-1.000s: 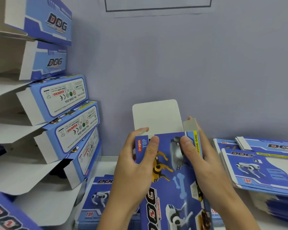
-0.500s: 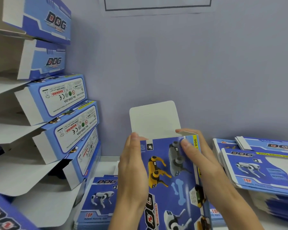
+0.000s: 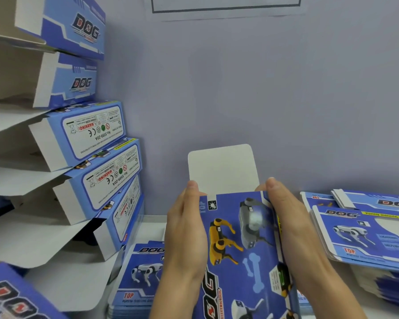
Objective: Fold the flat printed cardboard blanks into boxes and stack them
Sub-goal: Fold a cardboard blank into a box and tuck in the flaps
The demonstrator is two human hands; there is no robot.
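While several folded boxes [image 3: 97, 157] are already stacked at left, one box [image 3: 240, 245] is gripped at both sides by the left hand [image 3: 184, 236] and right hand [image 3: 295, 231], its end flap [image 3: 221, 169] unclosed; flat blanks [image 3: 364, 231] remain on the table [image 3: 152, 221].

Bright, even, soft-shadowed light; glare on the held box [image 3: 251, 217]; wide-angle edges bend and blur

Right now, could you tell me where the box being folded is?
In the head view the box sits low and centre, held between the left hand and right hand, its white flap standing up against the wall.
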